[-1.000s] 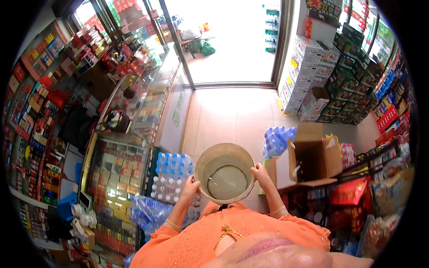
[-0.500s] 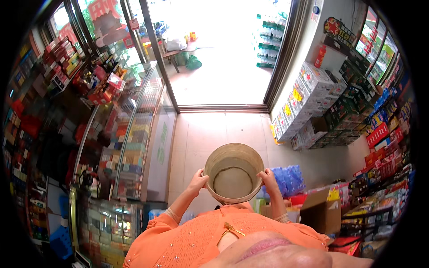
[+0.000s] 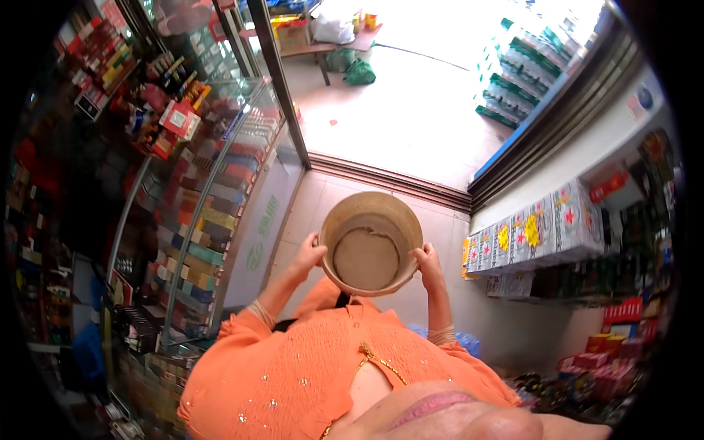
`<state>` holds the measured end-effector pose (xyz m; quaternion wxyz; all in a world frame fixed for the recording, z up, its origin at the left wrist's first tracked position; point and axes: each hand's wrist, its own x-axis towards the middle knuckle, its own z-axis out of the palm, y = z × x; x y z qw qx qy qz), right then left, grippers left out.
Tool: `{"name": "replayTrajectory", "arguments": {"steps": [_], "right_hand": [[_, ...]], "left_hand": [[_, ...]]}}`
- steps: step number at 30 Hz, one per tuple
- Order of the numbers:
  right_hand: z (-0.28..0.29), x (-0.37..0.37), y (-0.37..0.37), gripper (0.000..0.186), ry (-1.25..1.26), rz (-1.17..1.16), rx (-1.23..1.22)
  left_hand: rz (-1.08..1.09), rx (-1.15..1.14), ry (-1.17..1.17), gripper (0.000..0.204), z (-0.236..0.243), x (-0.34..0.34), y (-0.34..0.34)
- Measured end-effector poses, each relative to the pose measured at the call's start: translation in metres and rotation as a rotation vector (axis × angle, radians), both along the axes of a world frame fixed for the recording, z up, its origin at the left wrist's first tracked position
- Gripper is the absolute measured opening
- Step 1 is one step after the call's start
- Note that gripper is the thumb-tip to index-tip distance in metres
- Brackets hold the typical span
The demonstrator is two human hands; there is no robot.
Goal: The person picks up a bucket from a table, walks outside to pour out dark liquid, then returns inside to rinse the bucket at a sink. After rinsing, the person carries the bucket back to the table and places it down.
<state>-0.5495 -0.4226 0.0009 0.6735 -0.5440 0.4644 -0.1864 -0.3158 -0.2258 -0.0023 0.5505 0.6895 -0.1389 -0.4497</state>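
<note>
A round beige bucket (image 3: 367,208) hangs in front of my body, its open mouth facing up. My left hand (image 3: 306,257) is closed on the left side of its rim. On the opposite side my right hand (image 3: 430,264) grips the rim with the fingers bent around it. A dark, uneven line runs round the inside near the bottom; whether the greyish surface within is liquid or the bare base I cannot tell. Below the bucket lies a pale tiled floor (image 3: 469,312).
A glass display counter (image 3: 196,238) full of small packs runs along the left. Ahead, a door track (image 3: 389,182) crosses the floor. Stacked cartons (image 3: 539,231) line the right wall. Outside stand a bench (image 3: 323,50), a green bag (image 3: 359,72) and bottle packs (image 3: 524,70).
My view has turned, and the doorway now slants, with the counter larger at the left. Both hands still hold the bucket, which sits slightly higher and further left in view.
</note>
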Motion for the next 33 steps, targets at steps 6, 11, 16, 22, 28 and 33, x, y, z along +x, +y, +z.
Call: {"name": "replayTrajectory", "arguments": {"steps": [6,11,16,22,28,33], "right_hand": [[-0.015,0.097,-0.109,0.020,0.002,-0.043,0.055],[-0.013,0.161,-0.222,0.018,0.030,-0.045,0.017],[0.013,0.251,-0.322,0.019,-0.038,-0.121,0.055],[0.001,0.370,-0.461,0.022,0.010,-0.007,0.015],[-0.012,0.502,-0.589,0.027,0.058,0.206,-0.074],[-0.007,0.605,-0.668,0.028,0.029,0.285,0.006]], "left_hand": [[-0.008,-0.046,0.108,0.050,-0.013,0.101,-0.124],[-0.094,-0.093,0.132,0.052,-0.032,0.187,-0.238],[-0.071,-0.084,0.153,0.053,0.002,0.266,-0.350],[-0.012,-0.066,0.149,0.049,-0.012,0.380,-0.469],[0.137,0.037,0.055,0.047,-0.028,0.468,-0.551],[0.225,0.038,0.060,0.051,-0.001,0.554,-0.624]]}}
